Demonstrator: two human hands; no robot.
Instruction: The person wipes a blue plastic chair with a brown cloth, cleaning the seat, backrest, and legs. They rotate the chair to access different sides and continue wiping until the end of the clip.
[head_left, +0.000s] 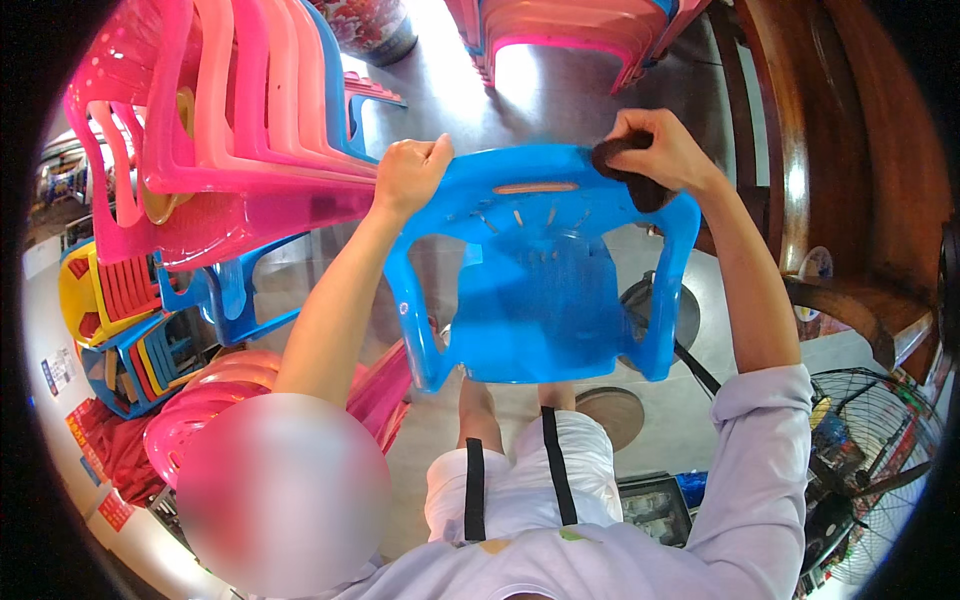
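A blue plastic armchair (536, 315) stands right before me, its seat towards my legs and its backrest away from me. My left hand (411, 174) grips the left upper corner of the backrest, thumb up. In my right hand (660, 150) is a dark brown cloth (649, 191), pressed over the right upper corner of the backrest. A slot and several narrow cuts pierce the backrest. The cloth hides part of the rim.
Stacked pink plastic chairs (247, 150) rise close on my left, near my forearm. Another pink stack (577, 30) stands beyond the blue chair. Wooden furniture (832, 150) lines the right side. A caged fan (862, 465) is by my right elbow. A round base (611, 416) lies on the floor.
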